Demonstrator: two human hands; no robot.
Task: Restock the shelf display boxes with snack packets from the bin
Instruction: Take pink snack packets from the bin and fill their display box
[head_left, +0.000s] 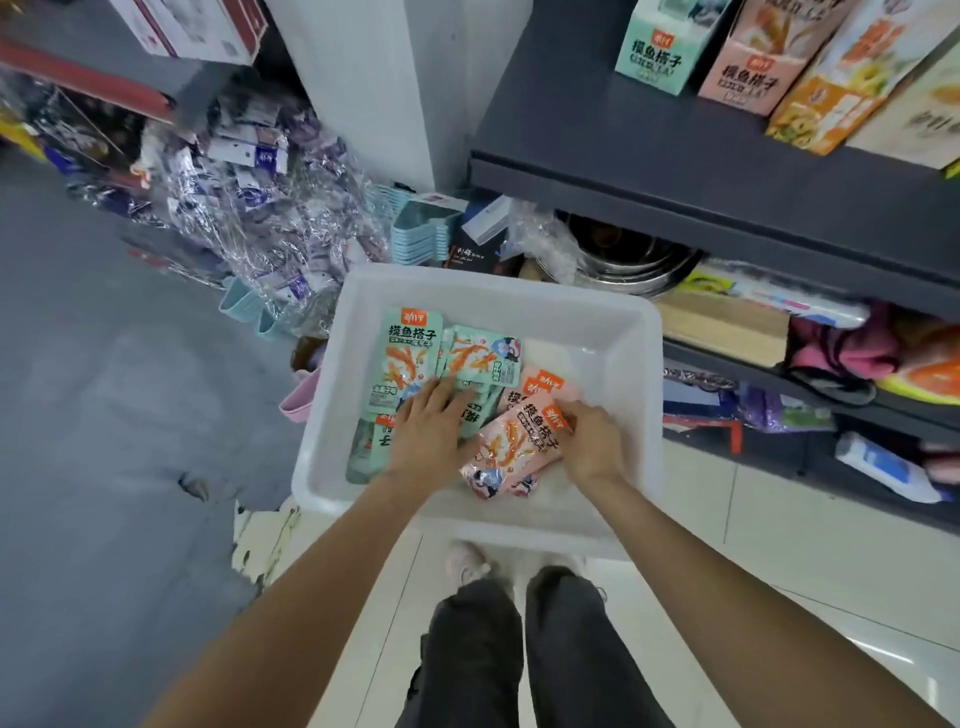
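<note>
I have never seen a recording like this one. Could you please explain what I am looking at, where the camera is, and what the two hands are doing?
There is no machine here. A person wears one camera on the head, so you look down along their own arms to their legs and shoes. On the floor stands a white bin holding snack packets. The left hand lies with straight fingers on the green packets. The right hand grips a pink packet by its edge. Above right, on a dark shelf, stand display boxes: a green box and a pink box match the packet colours.
</note>
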